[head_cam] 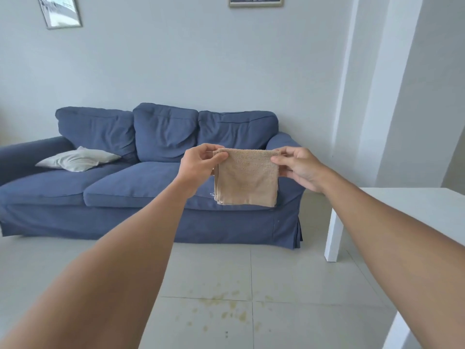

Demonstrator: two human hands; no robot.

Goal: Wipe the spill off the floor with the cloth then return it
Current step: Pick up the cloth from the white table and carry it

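While the left hand [198, 163] and right hand [299, 167] each pinch a top corner of the folded cloth [246, 178], hung in mid-air before the sofa [151, 182], it should descend flat onto the yellowish spill [226, 311] straddling the floor [302, 278] tile joints.

floor [289, 278]: open around spill [226, 311] | table leg [333, 235]: right | sofa [151, 172]: behind
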